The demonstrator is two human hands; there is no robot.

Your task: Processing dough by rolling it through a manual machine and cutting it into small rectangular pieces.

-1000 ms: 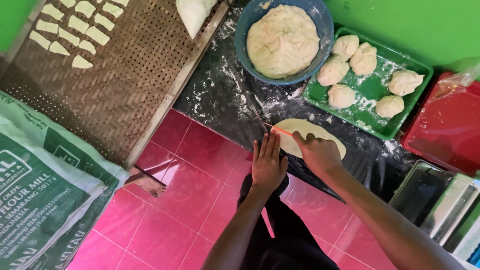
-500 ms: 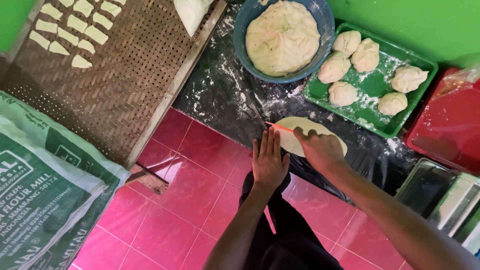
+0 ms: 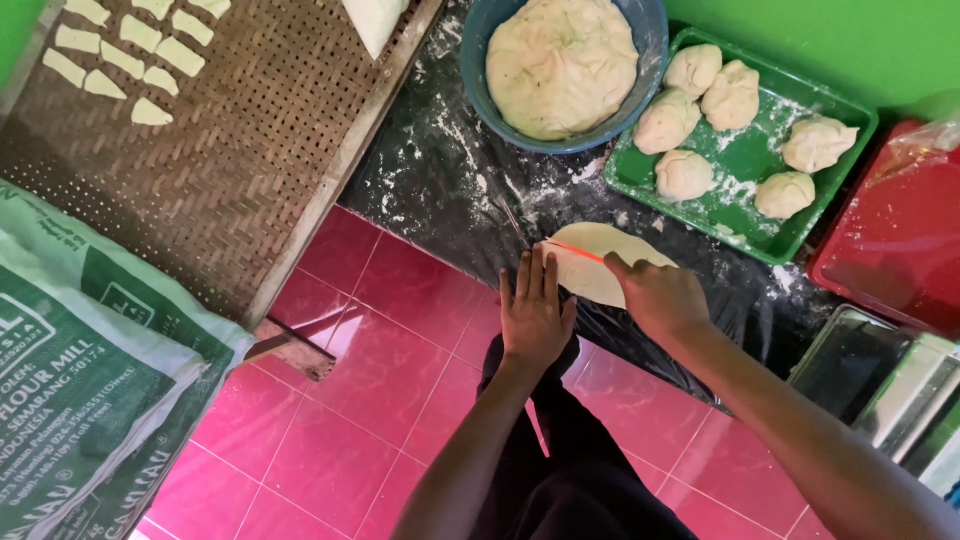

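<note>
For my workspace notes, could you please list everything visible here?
flat dough round: 1, pale, on floured black sheet
thin red blade: 1, across the round
bowl: 1, blue, holds big dough mass
tray: 1, green, five dough balls
woven mat: 1, brown, cut dough pieces upper left
flour sack: 1, green-white, lower left
red tray: 1, right
metal tins: stacked, lower right
left hand: flat beside round
right hand: holds blade

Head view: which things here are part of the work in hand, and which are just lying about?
In use:
left hand, flat at the sheet's edge
right hand with a thin red strip
flat dough sheet
floured black plastic

Lying about:
blue bowl of dough
green tray with dough balls
woven mat with cut pieces
flour sack
red tray
</note>
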